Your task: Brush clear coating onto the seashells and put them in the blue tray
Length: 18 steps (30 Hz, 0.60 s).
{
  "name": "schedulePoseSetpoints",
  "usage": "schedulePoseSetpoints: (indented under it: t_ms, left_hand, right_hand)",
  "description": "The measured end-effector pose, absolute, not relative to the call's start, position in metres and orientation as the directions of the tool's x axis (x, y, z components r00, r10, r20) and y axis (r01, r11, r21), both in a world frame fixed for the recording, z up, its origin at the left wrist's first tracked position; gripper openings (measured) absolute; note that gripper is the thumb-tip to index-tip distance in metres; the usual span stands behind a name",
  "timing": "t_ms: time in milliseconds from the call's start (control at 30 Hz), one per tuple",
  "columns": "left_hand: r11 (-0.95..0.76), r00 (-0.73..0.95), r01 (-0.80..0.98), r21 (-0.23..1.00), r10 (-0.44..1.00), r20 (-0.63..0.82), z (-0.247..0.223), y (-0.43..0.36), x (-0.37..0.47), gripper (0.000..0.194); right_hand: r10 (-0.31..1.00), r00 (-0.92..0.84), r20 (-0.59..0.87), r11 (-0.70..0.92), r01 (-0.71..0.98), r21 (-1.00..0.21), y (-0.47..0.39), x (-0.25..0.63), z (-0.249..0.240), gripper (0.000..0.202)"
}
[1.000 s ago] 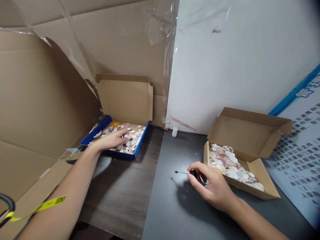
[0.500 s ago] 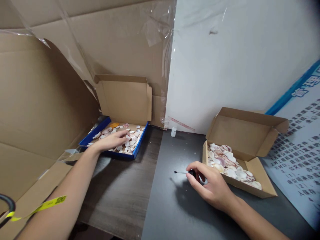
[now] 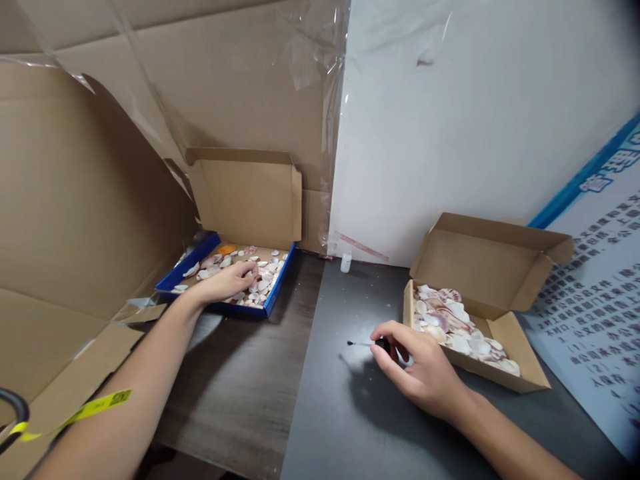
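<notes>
At the left, my left hand (image 3: 229, 281) reaches over the blue-sided cardboard box (image 3: 268, 305), its fingers pinched together at a small pale seashell (image 3: 255, 272) that they partly hide. Other loose shells (image 3: 213, 267) and an orange one (image 3: 227, 249) lie around it in the box. My right hand (image 3: 417, 367) is raised above the grey tabletop, with thumb and fingers closed on the black cap of a small applicator brush (image 3: 359, 343). The brush's thin stem and dark tip point left.
A brown cardboard box (image 3: 537, 373) full of larger seashells (image 3: 450, 320) stands open beside my right hand. A small white bottle (image 3: 346, 262) is near the wall. Cardboard panels (image 3: 75, 200) rise at the left; a printed poster (image 3: 595, 287) leans at the right.
My left fingertips have shifted very slightly among the shells. The right hand holds the brush in nearly the same position, and the view has moved a little.
</notes>
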<state>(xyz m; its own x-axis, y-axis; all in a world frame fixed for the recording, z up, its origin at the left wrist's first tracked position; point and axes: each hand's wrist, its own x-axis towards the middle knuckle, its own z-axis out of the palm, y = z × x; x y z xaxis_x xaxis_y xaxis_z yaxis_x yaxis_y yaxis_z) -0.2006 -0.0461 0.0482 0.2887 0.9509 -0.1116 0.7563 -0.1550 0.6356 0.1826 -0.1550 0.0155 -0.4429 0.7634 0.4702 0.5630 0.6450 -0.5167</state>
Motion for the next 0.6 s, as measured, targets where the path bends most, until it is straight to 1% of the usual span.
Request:
schedulePoseSetpoints:
  t_ms: [67, 200, 333, 500, 600]
  left_hand:
    - [-0.163, 0.291, 0.752, 0.638, 0.952, -0.1, 0.0482, -0.0459, -0.2002, 0.022]
    - [-0.186, 0.264, 0.783, 0.594, 0.963, -0.047, 0.0511, -0.0454, -0.1989, 0.026]
    - [-0.124, 0.203, 0.805, 0.58, 0.977, -0.072, 0.0524, -0.0446, -0.1987, 0.03]
    - [-0.066, 0.136, 0.787, 0.613, 0.988, -0.068, 0.0492, -0.0423, -0.2022, 0.042]
    - [-0.041, 0.111, 0.785, 0.618, 0.991, -0.075, 0.0465, -0.0397, -0.2064, 0.043]
  right_hand:
    - [0.764, -0.442, 0.471, 0.645, 0.564, -0.516, -0.1552, 0.1828, 0.0159, 0.007]
    - [0.766, -0.445, 0.463, 0.642, 0.56, -0.524, -0.1553, 0.1827, 0.0175, 0.007]
    - [0.766, -0.442, 0.467, 0.642, 0.557, -0.526, -0.1556, 0.1828, 0.0178, 0.007]
    - [0.763, -0.438, 0.476, 0.646, 0.553, -0.527, -0.156, 0.1829, 0.0171, 0.006]
    - [0.765, -0.437, 0.472, 0.643, 0.55, -0.533, -0.1556, 0.1824, 0.0171, 0.006]
